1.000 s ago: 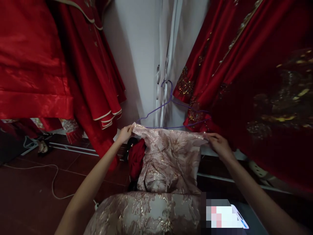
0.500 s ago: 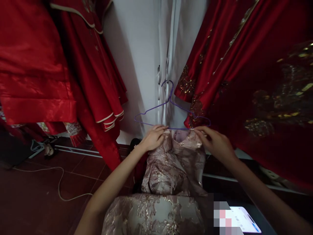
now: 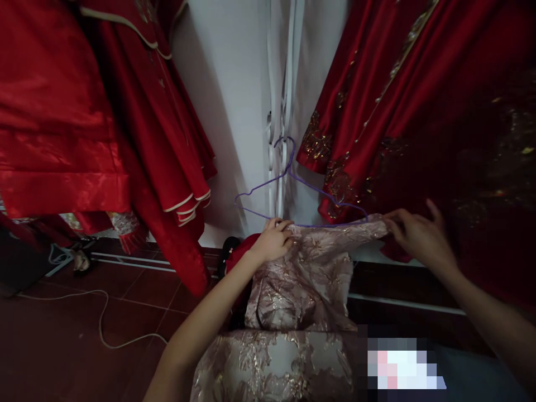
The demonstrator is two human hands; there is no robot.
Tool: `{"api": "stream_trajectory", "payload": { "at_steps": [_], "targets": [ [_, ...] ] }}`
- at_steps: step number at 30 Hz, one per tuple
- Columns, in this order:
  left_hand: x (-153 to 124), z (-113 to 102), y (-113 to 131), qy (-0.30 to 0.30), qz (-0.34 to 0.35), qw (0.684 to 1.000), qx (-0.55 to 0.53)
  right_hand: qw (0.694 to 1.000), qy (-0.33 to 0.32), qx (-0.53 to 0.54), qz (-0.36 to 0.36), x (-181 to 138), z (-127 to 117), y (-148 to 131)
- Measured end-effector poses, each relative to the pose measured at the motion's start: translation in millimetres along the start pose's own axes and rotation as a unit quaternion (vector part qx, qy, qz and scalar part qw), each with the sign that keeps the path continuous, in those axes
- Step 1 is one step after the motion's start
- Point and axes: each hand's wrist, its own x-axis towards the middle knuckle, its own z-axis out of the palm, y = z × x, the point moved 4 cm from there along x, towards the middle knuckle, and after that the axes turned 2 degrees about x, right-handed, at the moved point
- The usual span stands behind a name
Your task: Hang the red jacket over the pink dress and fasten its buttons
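Though wrinkly, shiny dusty-pink garment (image 3: 307, 279)

Dim; softly shadowed on the wall (image 3: 240, 72) left of the purple hanger (image 3: 289, 168), murky far right of it, glaring and pixelated below right.

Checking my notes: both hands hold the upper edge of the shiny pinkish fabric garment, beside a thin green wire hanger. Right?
Not quite: the thin wire hanger is purple, not green, as the head view shows. The left hand and right hand do hold the upper edge of the shiny pinkish fabric garment beside it.
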Motion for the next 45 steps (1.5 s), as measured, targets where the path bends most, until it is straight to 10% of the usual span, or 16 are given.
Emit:
{"api": "stream_trajectory", "payload": {
  "at_steps": [20,33,40,45],
  "targets": [
    [-1.3,-5.6,4.1,-0.023,0.011,1.000,-0.002,0.992,0.049,0.113,0.012,24.9,-28.9,-23.1],
    [-1.0,-13.3,15.8,0.013,-0.022,0.995,-0.097,0.958,0.048,0.268,0.092,67.1,-14.2,-112.2],
    [-46.1,-46.7,-71.3,0.225,-0.289,0.924,-0.114,0.951,0.064,0.294,0.078,68.8,-9.0,-101.4],
    [-95.7,-36.8,-127.0,0.149,-0.405,0.893,-0.132,0.959,0.091,0.258,0.075,75.1,-25.5,-91.0]
  ]
}}
